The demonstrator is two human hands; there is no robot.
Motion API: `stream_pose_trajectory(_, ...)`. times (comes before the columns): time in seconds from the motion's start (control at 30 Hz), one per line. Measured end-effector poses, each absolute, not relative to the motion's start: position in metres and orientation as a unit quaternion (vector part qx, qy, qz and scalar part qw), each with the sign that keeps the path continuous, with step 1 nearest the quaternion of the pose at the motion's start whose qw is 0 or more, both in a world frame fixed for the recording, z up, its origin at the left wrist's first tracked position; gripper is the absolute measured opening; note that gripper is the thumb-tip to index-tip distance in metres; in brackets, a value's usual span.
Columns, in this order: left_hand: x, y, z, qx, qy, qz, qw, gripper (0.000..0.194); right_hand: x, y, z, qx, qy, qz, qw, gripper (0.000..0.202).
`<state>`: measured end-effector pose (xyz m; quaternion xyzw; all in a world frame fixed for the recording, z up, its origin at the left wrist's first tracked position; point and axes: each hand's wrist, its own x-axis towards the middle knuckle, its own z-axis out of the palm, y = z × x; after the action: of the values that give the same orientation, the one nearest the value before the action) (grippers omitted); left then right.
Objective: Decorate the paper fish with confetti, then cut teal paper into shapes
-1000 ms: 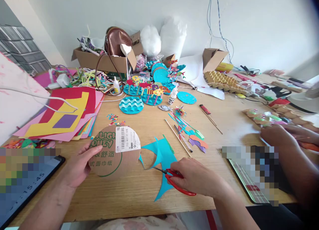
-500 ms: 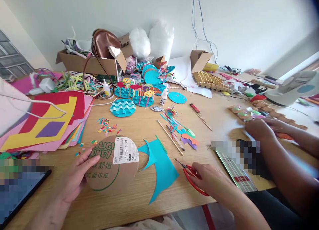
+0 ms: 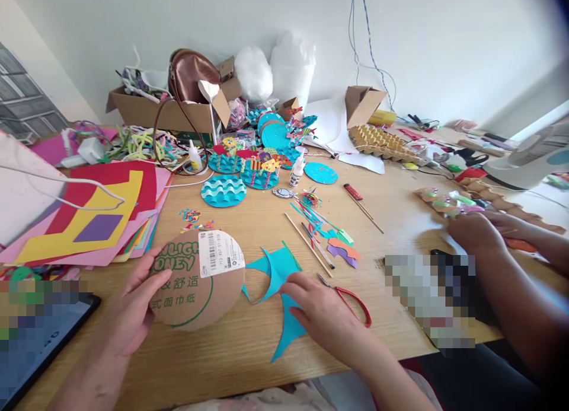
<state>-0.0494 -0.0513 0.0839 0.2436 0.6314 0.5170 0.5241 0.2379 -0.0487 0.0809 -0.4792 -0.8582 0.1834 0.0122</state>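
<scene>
My left hand (image 3: 141, 292) grips the left edge of a round cardboard disc (image 3: 189, 307), thumb on its printed face. The disc has green lettering and a white barcode label (image 3: 221, 254), and is tilted up above the table. My right hand (image 3: 317, 301), its thumb and fingers apart, is over the blue paper offcuts (image 3: 283, 265), partly covering them; whether it touches them I cannot tell. Just beyond that hand, red-handled scissors (image 3: 355, 301) lie on the table.
Colored paper sheets (image 3: 111, 203) are stacked at left, near a tablet (image 3: 48, 346). Wooden sticks (image 3: 307, 244), glue bottles (image 3: 297, 171) and blue wavy discs (image 3: 223, 191) stand further back. At right, another person's hands (image 3: 473, 236) work by an egg-carton strip (image 3: 498, 197).
My right hand has let go of the scissors and moved left over the blue paper. The disc in my left hand has been raised slightly. The view has shifted a little.
</scene>
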Motion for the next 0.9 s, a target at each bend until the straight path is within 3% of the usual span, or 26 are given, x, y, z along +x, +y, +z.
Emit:
stream_pose_trajectory(0.17,-0.058,-0.051,0.091,0.234,0.629,0.552,0.495,0.044,0.201,-0.032,0.060,-0.398,-0.911,0.103,-0.041,0.022)
stream_pose_trajectory(0.27,-0.064,-0.055,0.091,0.234,0.632,0.544,0.500,0.044,0.204,-0.022,0.063,-0.392,-0.910,0.130,-0.038,0.018)
stream_pose_trajectory(0.53,-0.055,-0.064,0.077,0.300,0.618,0.404,0.604,0.058,0.247,-0.002,0.102,-0.507,-0.782,0.291,0.216,0.007)
stream_pose_trajectory(0.63,-0.043,-0.060,0.061,0.362,0.602,0.374,0.606,0.055,0.254,0.002,0.109,-0.500,-0.713,0.396,0.293,0.014)
stream_pose_trajectory(0.77,-0.034,-0.052,0.040,0.475,0.598,0.359,0.538,0.046,0.253,0.004,0.112,-0.471,-0.608,0.530,0.356,0.025)
stream_pose_trajectory(0.9,-0.035,-0.049,0.045,0.607,0.620,0.332,0.370,0.038,0.251,0.005,0.109,-0.444,-0.552,0.594,0.381,0.027)
